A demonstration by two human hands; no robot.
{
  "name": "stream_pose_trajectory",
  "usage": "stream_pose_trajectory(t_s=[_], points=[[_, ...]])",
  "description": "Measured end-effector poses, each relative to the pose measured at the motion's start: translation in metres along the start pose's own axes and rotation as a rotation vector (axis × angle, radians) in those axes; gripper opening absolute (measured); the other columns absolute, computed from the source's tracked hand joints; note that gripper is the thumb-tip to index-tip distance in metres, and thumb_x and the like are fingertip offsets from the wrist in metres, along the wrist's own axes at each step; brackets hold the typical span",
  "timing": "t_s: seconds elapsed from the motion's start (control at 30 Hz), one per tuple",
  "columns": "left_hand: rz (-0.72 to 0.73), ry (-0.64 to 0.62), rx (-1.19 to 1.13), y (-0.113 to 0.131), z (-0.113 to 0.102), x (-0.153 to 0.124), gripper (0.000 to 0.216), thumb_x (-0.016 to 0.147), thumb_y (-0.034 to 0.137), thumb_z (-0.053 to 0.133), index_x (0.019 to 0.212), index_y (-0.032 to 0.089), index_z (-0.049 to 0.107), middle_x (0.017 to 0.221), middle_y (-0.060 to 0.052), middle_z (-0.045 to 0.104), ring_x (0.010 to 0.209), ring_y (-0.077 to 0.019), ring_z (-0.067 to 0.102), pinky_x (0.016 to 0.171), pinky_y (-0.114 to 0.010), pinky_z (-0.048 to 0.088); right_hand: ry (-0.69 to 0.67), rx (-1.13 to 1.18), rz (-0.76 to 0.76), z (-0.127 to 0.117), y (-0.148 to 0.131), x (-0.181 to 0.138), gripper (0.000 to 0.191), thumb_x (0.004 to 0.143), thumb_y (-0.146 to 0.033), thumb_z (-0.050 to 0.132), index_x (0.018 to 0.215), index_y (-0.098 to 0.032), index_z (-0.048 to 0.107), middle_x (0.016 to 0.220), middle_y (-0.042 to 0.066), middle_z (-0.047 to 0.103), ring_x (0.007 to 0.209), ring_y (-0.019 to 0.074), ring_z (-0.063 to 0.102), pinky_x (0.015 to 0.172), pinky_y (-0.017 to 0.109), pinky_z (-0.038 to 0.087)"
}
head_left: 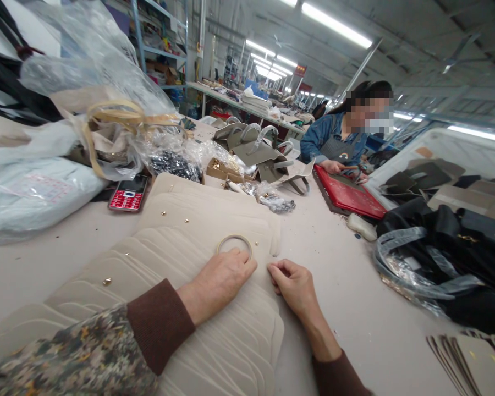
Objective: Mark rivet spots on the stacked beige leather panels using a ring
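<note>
We see a roll of tape [234,237] at the fingers of our left hand [219,280], over beige panels [231,330].
Those fingers are closed over the roll's near rim, its narrow, yellowish ring showing just beyond them; on our right hand [293,285], thumb and forefinger pinch together at the panels' right edge, holding what we cannot tell. Beneath the left fingers, the panels are smooth and overlapping, with gold-coloured studs [106,281].
</note>
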State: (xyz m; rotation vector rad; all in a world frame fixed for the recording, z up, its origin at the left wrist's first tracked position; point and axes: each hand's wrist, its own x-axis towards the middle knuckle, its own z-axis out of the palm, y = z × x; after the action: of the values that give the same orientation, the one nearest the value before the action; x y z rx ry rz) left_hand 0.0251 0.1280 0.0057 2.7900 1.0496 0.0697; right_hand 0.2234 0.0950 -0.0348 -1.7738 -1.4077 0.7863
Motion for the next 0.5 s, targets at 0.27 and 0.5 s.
stream_pose_trajectory(t_s=[0.27, 0.5], points=[[-0.011, -0.030, 0.008, 0.000, -0.001, -0.001, 0.020, 0.094, 0.007, 0.041, 0.097, 0.016, 0.058, 0.097, -0.008, 0.061, 0.090, -0.0241, 0.056, 0.072, -0.034, 0.049, 0.070, -0.057, 0.055, 0.003, 0.006, 0.008, 0.035, 0.075, -0.036, 0.065, 0.106, -0.019, 0.066, 0.050, -0.006, 0.057, 0.039, 0.0135, 0.052, 0.035, 0.022, 0.039], [-0.014, 0.007, 0.015, -0.003, 0.006, -0.001, 0.019, 0.092, 0.006, 0.041, 0.094, 0.017, 0.057, 0.093, -0.008, 0.060, 0.087, -0.0236, 0.056, 0.068, -0.033, 0.047, -0.014, 0.248, 0.116, -0.006, 0.013, -0.004, 0.031, 0.074, -0.047, 0.068, 0.079, -0.016, 0.066, 0.057, 0.000, 0.064, 0.047, 0.0127, 0.058, 0.048, 0.024, 0.049]])
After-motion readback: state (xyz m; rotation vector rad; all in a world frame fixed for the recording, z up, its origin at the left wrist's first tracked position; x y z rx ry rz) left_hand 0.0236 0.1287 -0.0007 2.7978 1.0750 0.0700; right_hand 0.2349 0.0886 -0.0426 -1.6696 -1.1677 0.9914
